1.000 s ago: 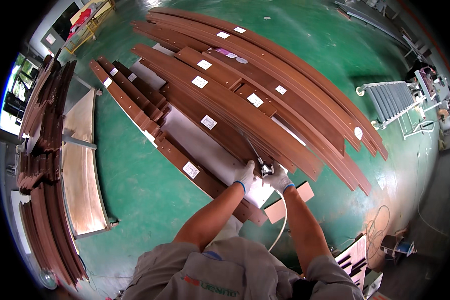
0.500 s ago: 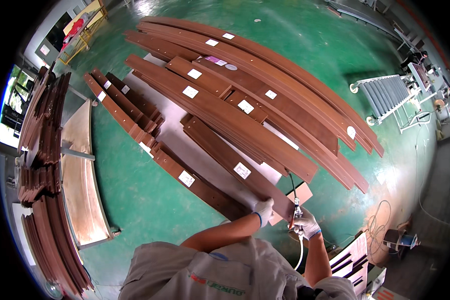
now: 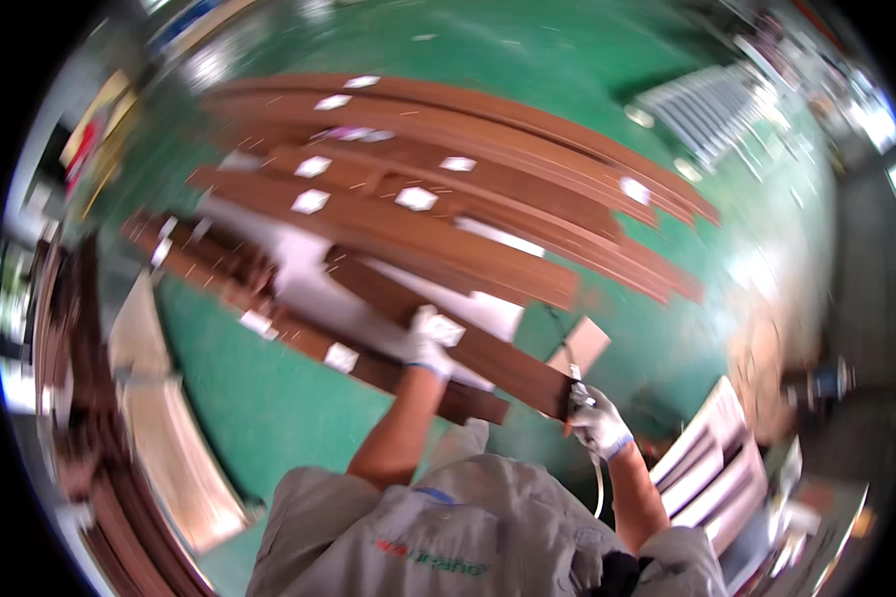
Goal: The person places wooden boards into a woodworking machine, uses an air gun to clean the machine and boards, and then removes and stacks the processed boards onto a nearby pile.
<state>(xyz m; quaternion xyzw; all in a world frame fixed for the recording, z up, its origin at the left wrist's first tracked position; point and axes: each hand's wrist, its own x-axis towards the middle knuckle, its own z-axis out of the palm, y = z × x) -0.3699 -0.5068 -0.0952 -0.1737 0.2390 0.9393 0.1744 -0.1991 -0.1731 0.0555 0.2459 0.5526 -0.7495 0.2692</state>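
Observation:
My left hand (image 3: 428, 343), in a white glove, grips a short dark brown wooden board (image 3: 503, 360) near a white label on its top. The board lies slanted over other boards on the green floor. My right hand (image 3: 599, 426), also gloved, is closed around a small hand tool (image 3: 574, 393) at the board's near end. A thin hose (image 3: 599, 488) runs from the tool down past my right forearm. A small pale rectangular piece (image 3: 579, 345) lies just beyond the tool. The picture is blurred by motion.
Long curved brown boards (image 3: 448, 199) with white labels fan across the green floor (image 3: 269, 398) ahead. More brown strips are stacked at the left (image 3: 70, 398) beside a pale plank (image 3: 159, 438). A white slatted rack (image 3: 707, 114) stands far right, white panels (image 3: 717, 458) near right.
The view has swung and blurred. My hands have moved down the short board to its near end, the right one with the tool now at the board's end, the left still on its top.

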